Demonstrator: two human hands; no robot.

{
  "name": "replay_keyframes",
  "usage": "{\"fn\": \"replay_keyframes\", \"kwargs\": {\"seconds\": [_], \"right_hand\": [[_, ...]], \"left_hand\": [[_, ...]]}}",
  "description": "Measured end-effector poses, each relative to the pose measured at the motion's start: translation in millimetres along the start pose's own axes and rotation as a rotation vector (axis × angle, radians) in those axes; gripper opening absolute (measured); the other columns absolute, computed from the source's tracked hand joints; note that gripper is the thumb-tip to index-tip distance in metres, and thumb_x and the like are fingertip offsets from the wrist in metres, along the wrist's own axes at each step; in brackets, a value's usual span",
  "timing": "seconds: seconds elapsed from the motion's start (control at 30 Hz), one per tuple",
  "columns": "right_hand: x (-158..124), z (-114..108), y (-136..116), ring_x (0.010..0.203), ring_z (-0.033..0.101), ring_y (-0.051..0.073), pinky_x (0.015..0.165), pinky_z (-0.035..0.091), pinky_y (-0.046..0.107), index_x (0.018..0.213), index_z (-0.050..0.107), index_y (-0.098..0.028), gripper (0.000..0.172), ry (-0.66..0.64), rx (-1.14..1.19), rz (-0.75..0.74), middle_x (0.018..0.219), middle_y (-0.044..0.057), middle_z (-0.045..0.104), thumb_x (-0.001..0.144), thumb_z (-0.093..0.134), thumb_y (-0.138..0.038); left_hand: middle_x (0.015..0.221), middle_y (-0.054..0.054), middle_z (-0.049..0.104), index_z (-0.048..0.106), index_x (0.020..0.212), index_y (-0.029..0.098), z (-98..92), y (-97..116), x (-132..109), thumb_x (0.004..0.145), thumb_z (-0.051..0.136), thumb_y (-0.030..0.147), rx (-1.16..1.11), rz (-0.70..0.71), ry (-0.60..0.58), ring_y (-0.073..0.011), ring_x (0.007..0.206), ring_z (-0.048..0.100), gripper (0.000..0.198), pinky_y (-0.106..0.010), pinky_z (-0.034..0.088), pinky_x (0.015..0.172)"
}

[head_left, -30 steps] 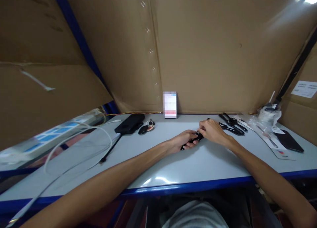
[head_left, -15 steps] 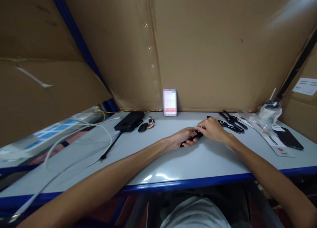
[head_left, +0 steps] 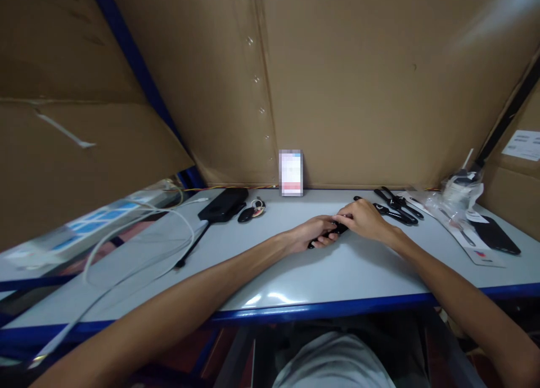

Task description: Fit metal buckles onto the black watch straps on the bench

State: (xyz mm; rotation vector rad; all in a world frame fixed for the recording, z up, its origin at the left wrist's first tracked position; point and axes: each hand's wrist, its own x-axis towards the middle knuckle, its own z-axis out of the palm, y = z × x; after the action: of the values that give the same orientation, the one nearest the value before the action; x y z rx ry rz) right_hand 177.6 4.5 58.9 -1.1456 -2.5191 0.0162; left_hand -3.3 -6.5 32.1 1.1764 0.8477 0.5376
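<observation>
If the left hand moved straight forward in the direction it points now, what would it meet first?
Probably the right hand: both it and the left hand grip one small black object, close together. Black tools lie further on.

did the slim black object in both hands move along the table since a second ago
No: the slim black object still lies just right of and nearer than the small white card at the back.

A storeroom or warehouse workstation: the pale, blue-edged surface (head_left: 295, 275) sits inside blue steel racking (head_left: 139, 67), walled in by big cardboard sheets (head_left: 358, 95). A labelled carton (head_left: 521, 145) stands far right, black hand tools (head_left: 396, 205) lie beside it, and a power strip (head_left: 84, 228) with a white cable (head_left: 139, 264) trails at left.
</observation>
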Motion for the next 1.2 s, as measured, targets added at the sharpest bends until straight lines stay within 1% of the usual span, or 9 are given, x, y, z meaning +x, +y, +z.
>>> {"fn": "replay_keyframes", "kwargs": {"seconds": [0.1, 0.17, 0.33, 0.5, 0.67, 0.8, 0.87, 1.0, 1.2], "right_hand": [[0.5, 0.0, 3.3, 0.063, 0.049, 0.014, 0.06, 0.021, 0.027, 0.075, 0.075, -0.019, 0.034, 0.037, -0.08, 0.031, 0.068, 0.005, 0.067, 0.094, 0.051, -0.034], [0.8, 0.1, 4.9, 0.06, 0.046, 0.013, 0.059, 0.021, 0.027, 0.07, 0.073, -0.017, 0.035, 0.035, -0.091, 0.052, 0.064, 0.004, 0.064, 0.093, 0.053, -0.033], [0.4, -0.1, 3.3, 0.055, 0.036, 0.009, 0.056, 0.019, 0.026, 0.069, 0.072, -0.014, 0.046, -0.056, 0.041, 0.002, 0.056, -0.002, 0.053, 0.096, 0.048, -0.041], [-0.3, -1.1, 1.9, 0.056, 0.039, 0.012, 0.057, 0.02, 0.028, 0.068, 0.072, -0.017, 0.036, 0.047, -0.095, 0.039, 0.059, 0.003, 0.059, 0.093, 0.052, -0.034], [0.0, -1.6, 1.5, 0.053, 0.037, 0.01, 0.055, 0.02, 0.025, 0.067, 0.072, -0.014, 0.048, -0.047, 0.006, 0.003, 0.056, 0.0, 0.056, 0.096, 0.048, -0.043], [-0.2, -1.7, -0.5, 0.057, 0.044, 0.012, 0.057, 0.021, 0.027, 0.073, 0.074, -0.016, 0.038, 0.016, -0.102, 0.042, 0.063, 0.003, 0.064, 0.095, 0.05, -0.035], [-0.2, -2.0, -0.9, 0.057, 0.043, 0.012, 0.057, 0.02, 0.028, 0.071, 0.074, -0.016, 0.036, 0.02, -0.133, 0.057, 0.063, 0.004, 0.064, 0.094, 0.051, -0.033], [0.3, -2.4, -1.1, 0.054, 0.038, 0.009, 0.055, 0.019, 0.025, 0.067, 0.072, -0.013, 0.048, -0.06, -0.005, 0.011, 0.056, 0.0, 0.056, 0.096, 0.048, -0.042], [0.4, -1.4, -0.9, 0.059, 0.046, 0.013, 0.057, 0.021, 0.029, 0.072, 0.075, -0.017, 0.038, 0.033, -0.148, 0.073, 0.064, 0.005, 0.066, 0.094, 0.051, -0.037]], "left_hand": [[0.064, 0.006, 0.04, 0.046, 0.105, 0.018, 0.9, 1.1, -1.2, 0.087, 0.043, 0.013, 0.0, -0.004, -0.008, -0.0036, 0.039, 0.025, 0.019, -0.014, 0.014, 0.036], [0.064, 0.006, 0.04, 0.046, 0.107, 0.018, 1.2, 1.3, -1.5, 0.087, 0.042, 0.013, 0.001, -0.007, -0.013, -0.0038, 0.039, 0.024, 0.021, -0.014, 0.013, 0.036], [0.064, 0.006, 0.04, 0.043, 0.093, 0.019, 1.5, 1.1, -1.3, 0.086, 0.042, 0.012, 0.009, 0.001, -0.003, -0.0033, 0.039, 0.024, 0.01, -0.014, 0.013, 0.035], [0.063, 0.006, 0.038, 0.047, 0.103, 0.019, 1.7, 1.6, -1.5, 0.084, 0.043, 0.012, 0.014, -0.007, -0.036, -0.0038, 0.038, 0.023, 0.02, -0.014, 0.012, 0.034], [0.063, 0.006, 0.04, 0.045, 0.095, 0.019, -0.9, -1.3, 1.4, 0.083, 0.047, 0.014, 0.015, 0.003, -0.024, -0.0032, 0.038, 0.024, 0.013, -0.013, 0.012, 0.034], [0.063, 0.007, 0.038, 0.046, 0.102, 0.02, -2.0, -2.9, 3.5, 0.083, 0.046, 0.014, 0.002, 0.004, -0.04, -0.0037, 0.037, 0.024, 0.02, -0.013, 0.012, 0.034], [0.063, 0.007, 0.038, 0.046, 0.105, 0.02, -1.8, -2.6, 3.4, 0.083, 0.045, 0.013, 0.01, 0.0, -0.042, -0.0039, 0.037, 0.024, 0.023, -0.014, 0.011, 0.034], [0.063, 0.006, 0.038, 0.044, 0.094, 0.019, -0.7, -1.1, 1.5, 0.084, 0.043, 0.013, 0.025, -0.001, -0.024, -0.0032, 0.037, 0.023, 0.013, -0.014, 0.01, 0.034], [0.062, 0.007, 0.037, 0.045, 0.109, 0.021, -0.7, -0.2, 0.4, 0.086, 0.046, 0.015, 0.005, -0.01, -0.039, -0.0041, 0.037, 0.025, 0.024, -0.013, 0.011, 0.035]]}}
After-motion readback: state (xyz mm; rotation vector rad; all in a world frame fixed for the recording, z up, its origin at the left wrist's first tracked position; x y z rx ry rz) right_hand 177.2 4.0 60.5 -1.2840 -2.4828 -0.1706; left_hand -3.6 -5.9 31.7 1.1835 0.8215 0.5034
